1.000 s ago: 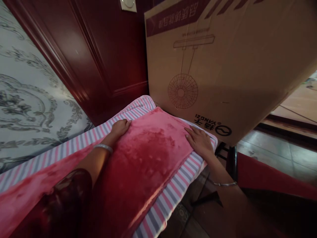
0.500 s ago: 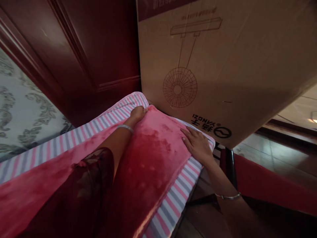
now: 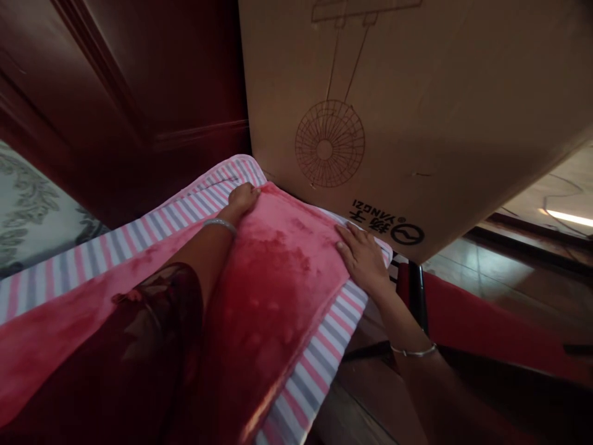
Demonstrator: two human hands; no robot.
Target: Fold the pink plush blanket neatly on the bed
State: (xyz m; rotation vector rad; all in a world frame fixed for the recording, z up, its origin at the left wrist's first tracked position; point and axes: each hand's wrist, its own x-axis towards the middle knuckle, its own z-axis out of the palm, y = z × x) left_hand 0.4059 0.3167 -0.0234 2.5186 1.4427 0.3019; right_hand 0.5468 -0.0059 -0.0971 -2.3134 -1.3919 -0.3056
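A pink-and-red plush cloth [image 3: 278, 284] lies over a striped pad [image 3: 115, 244] with pink, white and grey bands. My left hand [image 3: 244, 198] is at the plush cloth's far left corner, its fingers curled closed on the edge; the fingertips are partly hidden. Near the far right corner, my right hand [image 3: 364, 256] lies flat with fingers apart, pressing on the cloth's edge where it meets the striped border. The plush surface between my hands looks mostly smooth. My left sleeve covers part of the cloth.
A large cardboard box [image 3: 445, 111] with a fan drawing stands against the far end of the pad. A dark red wooden door or panel [image 3: 176, 74] rises at the left. Beyond the right edge are a dark metal leg [image 3: 417, 296] and a red surface [image 3: 486, 315].
The whole view has shifted, so the box, pad and both hands appear slightly higher and farther left. Relative to the cloth, my hands have barely moved.
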